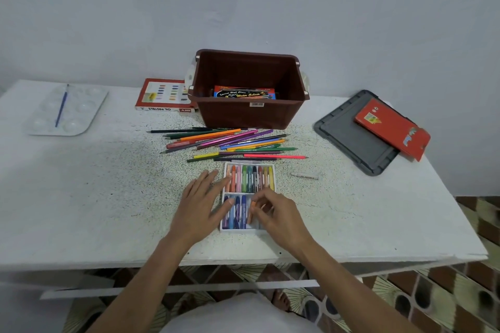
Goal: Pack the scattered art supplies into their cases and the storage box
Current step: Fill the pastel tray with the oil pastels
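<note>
A white pastel tray (272, 170) lies in front of me, its far row full of coloured oil pastels and its near row partly filled with blue ones. My right hand (278, 217) pinches an orange pastel (252, 212) over the near row. My left hand (201, 205) rests flat, fingers spread, against the tray's left edge. Beyond the tray lies a heap of coloured pencils (230, 142). A brown storage box (249, 89) stands behind them with a water colour pack (244, 92) inside. One white pastel (304, 176) lies loose to the right.
The oil pastel box sleeve (162, 96) lies left of the storage box. A white palette (67, 109) with a blue brush (61, 105) sits far left. The grey lid (354, 135) at right carries a red pencil case (392, 127). The table's front edge is near my arms.
</note>
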Available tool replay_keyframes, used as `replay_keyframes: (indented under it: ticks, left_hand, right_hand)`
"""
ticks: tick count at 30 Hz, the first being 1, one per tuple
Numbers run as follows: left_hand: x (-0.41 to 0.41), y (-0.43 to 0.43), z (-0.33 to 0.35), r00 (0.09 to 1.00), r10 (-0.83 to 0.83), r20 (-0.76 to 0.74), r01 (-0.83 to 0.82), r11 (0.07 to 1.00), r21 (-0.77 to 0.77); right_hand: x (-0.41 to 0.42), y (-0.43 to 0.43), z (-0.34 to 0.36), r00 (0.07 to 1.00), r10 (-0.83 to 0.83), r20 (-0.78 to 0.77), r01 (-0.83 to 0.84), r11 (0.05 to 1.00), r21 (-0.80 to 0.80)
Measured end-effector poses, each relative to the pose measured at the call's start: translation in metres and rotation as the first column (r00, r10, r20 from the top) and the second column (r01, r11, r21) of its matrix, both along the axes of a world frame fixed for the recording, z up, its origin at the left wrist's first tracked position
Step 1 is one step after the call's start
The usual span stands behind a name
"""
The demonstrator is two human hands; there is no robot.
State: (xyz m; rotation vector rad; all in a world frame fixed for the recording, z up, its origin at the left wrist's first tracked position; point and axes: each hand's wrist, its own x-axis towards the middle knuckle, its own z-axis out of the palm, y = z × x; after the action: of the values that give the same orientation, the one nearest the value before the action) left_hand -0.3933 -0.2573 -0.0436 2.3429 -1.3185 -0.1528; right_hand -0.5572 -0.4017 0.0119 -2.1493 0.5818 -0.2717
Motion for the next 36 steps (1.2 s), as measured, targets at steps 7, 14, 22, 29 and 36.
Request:
replay_keyframes:
  ticks: [7,14,22,29,36]
  left_hand:
    - [0.0,-0.001,-0.001,1.0,0.004,-0.007,-0.004,1.0,-0.006]
    - [0.0,-0.001,-0.002,1.0,0.009,-0.01,-0.009,1.0,0.006]
    - [0.0,-0.001,-0.002,1.0,0.006,-0.015,-0.006,1.0,-0.008]
    - [0.0,0.0,-0.002,1.0,0.006,-0.008,-0.007,1.0,-0.017]
    - [-0.001,0.0,-0.001,1.0,0.01,-0.009,-0.01,1.0,-0.012]
  right_hand:
    - [0.004,0.001,-0.009,0.999,0.031,-0.043,-0.039,0.976,-0.216]
    - [0.013,-0.006,-0.008,0.985,0.046,-0.166,-0.077,0.979,-0.186]
    - [0.01,-0.007,-0.007,0.986,0.051,-0.156,-0.084,0.973,-0.214]
    - [0.002,-0.029,0.015,0.99,0.031,-0.136,-0.046,0.993,-0.11]
    - [-0.006,-0.068,0.021,0.972,-0.141,-0.187,0.041,0.888,-0.457]
